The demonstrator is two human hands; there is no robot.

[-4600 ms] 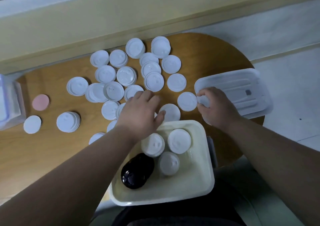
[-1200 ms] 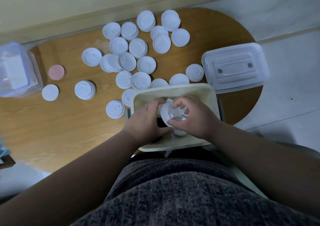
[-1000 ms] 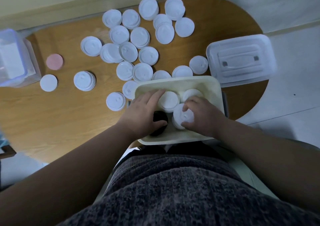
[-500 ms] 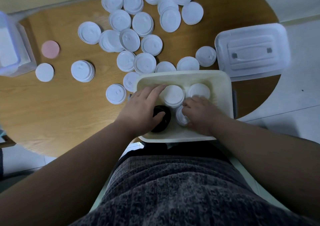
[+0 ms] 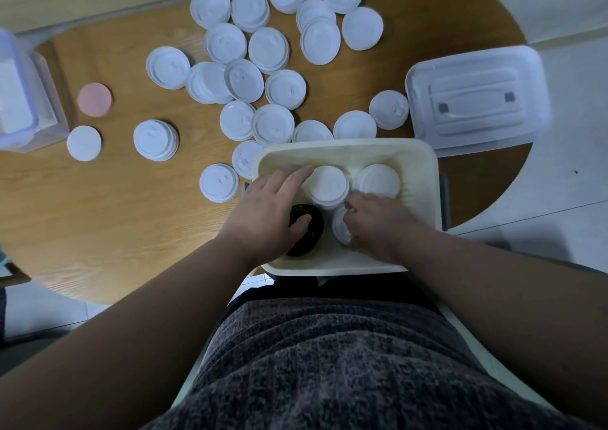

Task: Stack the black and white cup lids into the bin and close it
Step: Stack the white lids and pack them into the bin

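Left hand (image 5: 269,214) lying spread over the black lids (image 5: 307,232), right hand (image 5: 373,224) pressing a white stack (image 5: 340,229) down in the bin (image 5: 424,166); seating it level before letting go seems best.

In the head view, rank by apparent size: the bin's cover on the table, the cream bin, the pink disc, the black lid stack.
1. Cream bin, slightly nearer the camera.
2. Bin's cover, close to it in size.
3. Black lid stack, partly hidden by the left hand.
4. Pink disc, similar; order unsure.

Bare forearms (no sleeves in view) over a dark grey mottled knit garment (image 5: 329,364).
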